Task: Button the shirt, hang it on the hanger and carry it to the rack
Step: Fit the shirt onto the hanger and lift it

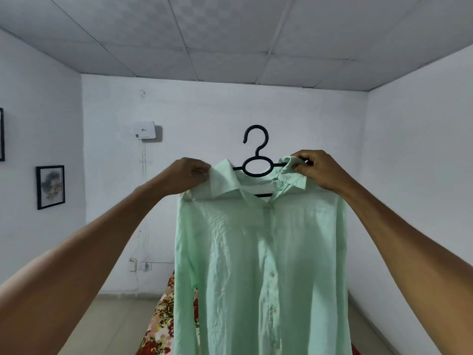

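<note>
A pale green shirt (pixel 258 252) hangs in front of me on a black plastic hanger (pixel 256 149), held up at chest height. Its front is buttoned, with the collar open at the top. The hanger's hook stands free above the collar; its arms are mostly hidden inside the shoulders. My left hand (pixel 189 175) grips the shirt's left shoulder by the collar. My right hand (pixel 314 167) pinches the right collar edge together with the hanger arm. No rack is in view.
White walls close the room on three sides. A white box (pixel 146 130) with cables is mounted on the far wall, and framed pictures (pixel 50 187) hang on the left wall. A floral-patterned cloth (pixel 158 326) lies below, behind the shirt. Pale tiled floor shows either side.
</note>
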